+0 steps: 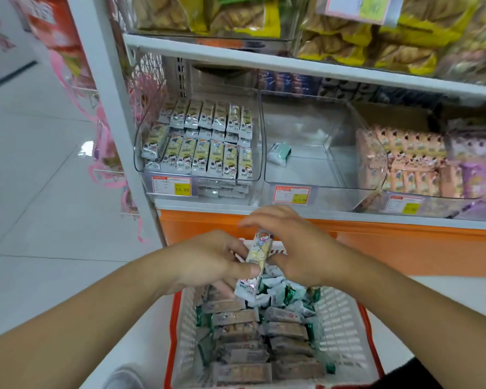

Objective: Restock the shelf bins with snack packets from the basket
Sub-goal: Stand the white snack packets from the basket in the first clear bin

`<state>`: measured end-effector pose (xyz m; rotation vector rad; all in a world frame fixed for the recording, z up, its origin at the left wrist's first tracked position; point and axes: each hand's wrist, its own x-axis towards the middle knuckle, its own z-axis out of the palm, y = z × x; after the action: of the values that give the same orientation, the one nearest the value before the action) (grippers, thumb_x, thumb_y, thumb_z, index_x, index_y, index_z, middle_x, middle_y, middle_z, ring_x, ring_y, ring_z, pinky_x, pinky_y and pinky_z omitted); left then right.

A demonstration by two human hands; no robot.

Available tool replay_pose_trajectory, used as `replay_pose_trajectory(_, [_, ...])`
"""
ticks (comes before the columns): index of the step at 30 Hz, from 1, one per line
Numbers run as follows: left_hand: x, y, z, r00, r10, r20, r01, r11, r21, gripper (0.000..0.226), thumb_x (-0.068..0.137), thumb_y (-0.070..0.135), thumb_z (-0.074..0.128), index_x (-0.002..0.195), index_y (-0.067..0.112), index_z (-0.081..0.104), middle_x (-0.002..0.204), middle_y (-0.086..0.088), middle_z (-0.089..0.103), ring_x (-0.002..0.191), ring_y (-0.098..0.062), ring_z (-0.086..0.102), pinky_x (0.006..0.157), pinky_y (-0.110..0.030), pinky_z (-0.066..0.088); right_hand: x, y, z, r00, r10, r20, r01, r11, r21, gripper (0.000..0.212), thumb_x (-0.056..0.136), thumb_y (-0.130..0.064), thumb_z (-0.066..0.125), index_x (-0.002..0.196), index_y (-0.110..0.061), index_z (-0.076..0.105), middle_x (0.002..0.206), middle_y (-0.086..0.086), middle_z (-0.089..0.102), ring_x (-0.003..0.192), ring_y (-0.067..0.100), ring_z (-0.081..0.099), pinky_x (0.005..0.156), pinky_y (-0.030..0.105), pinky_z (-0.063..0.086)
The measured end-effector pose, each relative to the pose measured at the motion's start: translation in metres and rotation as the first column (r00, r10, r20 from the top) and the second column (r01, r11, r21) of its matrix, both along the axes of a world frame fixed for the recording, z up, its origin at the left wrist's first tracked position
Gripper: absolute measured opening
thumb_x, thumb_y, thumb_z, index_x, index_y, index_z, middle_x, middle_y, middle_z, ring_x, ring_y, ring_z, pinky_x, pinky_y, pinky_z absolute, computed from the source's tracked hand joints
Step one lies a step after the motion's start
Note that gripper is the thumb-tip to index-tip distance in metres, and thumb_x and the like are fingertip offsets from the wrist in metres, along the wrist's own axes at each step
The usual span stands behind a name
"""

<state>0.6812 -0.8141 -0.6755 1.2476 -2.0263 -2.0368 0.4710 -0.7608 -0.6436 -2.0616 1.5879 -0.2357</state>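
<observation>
A white basket with a red rim (345,327) stands below me, filled with several brown and green-white snack packets (285,329). Above its far end my left hand (208,259) grips a long pale snack packet (257,261) with a cartoon print, thumb across its lower half. My right hand (295,248) touches the same packet from the right, fingers curved over its top end. On the shelf, the left clear bin (197,181) holds rows of matching pale packets. The middle clear bin (320,175) holds a single green-white packet (279,153).
A right bin (382,189) holds pink and purple packets. Bins of yellow snack bags fill the shelf above (348,35). An orange base panel (376,245) runs under the shelf. Pink wire hangers (110,153) jut out left of the white upright. White tiled floor lies to the left.
</observation>
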Motion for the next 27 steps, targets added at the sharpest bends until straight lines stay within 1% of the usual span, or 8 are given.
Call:
replay_pose_trajectory(4, [-0.001, -0.004, 0.031, 0.958, 0.262, -0.118, -0.263, 0.965, 0.007, 0.036, 0.088, 0.032, 0.081, 0.11, 0.005, 0.072, 0.076, -0.002, 0.074, 0.071, -0.014, 0.072, 0.079, -0.037, 0.064, 0.007, -0.008, 0.022, 0.982, -0.119, 0.145, 0.136, 0.984, -0.113, 0.069, 0.091, -0.001, 0.06, 0.149, -0.034, 0.042, 0.149, -0.02, 0.03, 0.146, 0.004, 0.024, 0.118, 0.025, 0.026])
replay_pose_trajectory(6, [0.002, -0.008, 0.042, 0.934, 0.327, -0.146, -0.33, 0.944, 0.002, 0.039, 0.089, 0.033, 0.08, 0.107, -0.001, 0.071, 0.064, 0.0, 0.063, 0.061, -0.011, 0.065, 0.079, -0.04, 0.064, 0.011, -0.009, 0.027, 0.985, -0.068, 0.156, 0.094, 0.982, -0.162, 0.059, 0.095, -0.018, 0.068, 0.146, -0.035, 0.045, 0.149, -0.021, 0.033, 0.146, 0.002, 0.025, 0.118, 0.025, 0.026])
replay_pose_trajectory(10, [0.004, -0.012, 0.051, 0.931, 0.325, -0.165, -0.328, 0.945, 0.008, 0.041, 0.09, 0.033, 0.079, 0.104, -0.005, 0.07, 0.066, -0.008, 0.059, 0.061, -0.015, 0.064, 0.078, -0.042, 0.064, 0.015, -0.007, 0.024, 0.992, -0.056, 0.111, 0.072, 0.988, -0.139, 0.071, 0.089, -0.05, 0.078, 0.149, -0.039, 0.042, 0.153, -0.029, 0.028, 0.147, -0.003, 0.024, 0.121, 0.029, 0.028])
replay_pose_trajectory(16, [0.008, -0.021, 0.051, 0.936, 0.335, -0.113, -0.343, 0.937, -0.063, 0.043, 0.094, 0.048, 0.07, 0.101, 0.006, 0.073, 0.076, -0.002, 0.068, 0.073, -0.016, 0.071, 0.081, -0.045, 0.064, 0.024, -0.011, 0.025, 0.977, -0.129, 0.168, 0.158, 0.971, -0.179, 0.071, 0.084, -0.043, 0.085, 0.142, -0.045, 0.044, 0.144, -0.036, 0.034, 0.134, -0.007, 0.037, 0.114, 0.027, 0.037])
replay_pose_trajectory(19, [0.017, -0.033, 0.054, 0.935, 0.356, -0.002, -0.332, 0.871, -0.362, 0.049, 0.102, 0.061, 0.048, 0.107, 0.019, 0.073, 0.098, 0.005, 0.076, 0.093, -0.018, 0.073, 0.092, -0.044, 0.059, 0.026, -0.012, 0.025, 0.962, -0.202, 0.186, 0.233, 0.958, -0.167, 0.073, 0.081, -0.046, 0.087, 0.137, -0.053, 0.041, 0.135, -0.041, 0.038, 0.123, -0.013, 0.039, 0.1, 0.014, 0.034])
replay_pose_trajectory(22, [0.042, -0.048, 0.059, 0.915, 0.393, 0.094, -0.171, 0.586, -0.792, 0.04, 0.106, 0.054, 0.037, 0.109, 0.027, 0.065, 0.105, 0.008, 0.066, 0.101, -0.017, 0.062, 0.087, -0.032, 0.046, 0.033, -0.023, 0.033, 0.953, -0.217, 0.21, 0.255, 0.952, -0.169, 0.071, 0.081, -0.049, 0.086, 0.134, -0.056, 0.04, 0.132, -0.04, 0.041, 0.121, -0.012, 0.041, 0.095, 0.012, 0.033])
replay_pose_trajectory(24, [0.06, -0.06, 0.062, 0.904, 0.414, 0.106, -0.121, 0.486, -0.865, 0.041, 0.107, 0.052, 0.034, 0.108, 0.026, 0.066, 0.106, 0.006, 0.063, 0.102, -0.019, 0.06, 0.085, -0.034, 0.046, 0.043, -0.043, 0.041, 0.944, -0.226, 0.239, 0.272, 0.945, -0.182, 0.071, 0.081, -0.049, 0.086, 0.137, -0.053, 0.043, 0.133, -0.033, 0.045, 0.122, -0.006, 0.045, 0.098, 0.02, 0.04])
replay_pose_trajectory(27, [0.078, -0.074, 0.064, 0.875, 0.467, 0.13, -0.157, 0.527, -0.835, 0.058, 0.106, 0.056, 0.027, 0.093, 0.016, 0.067, 0.098, -0.002, 0.066, 0.095, -0.024, 0.062, 0.083, -0.036, 0.047, 0.063, -0.088, 0.052, 0.945, -0.227, 0.235, 0.279, 0.934, -0.223, 0.073, 0.082, -0.043, 0.088, 0.142, -0.041, 0.046, 0.14, -0.018, 0.049, 0.127, 0.004, 0.05, 0.102, 0.028, 0.044])
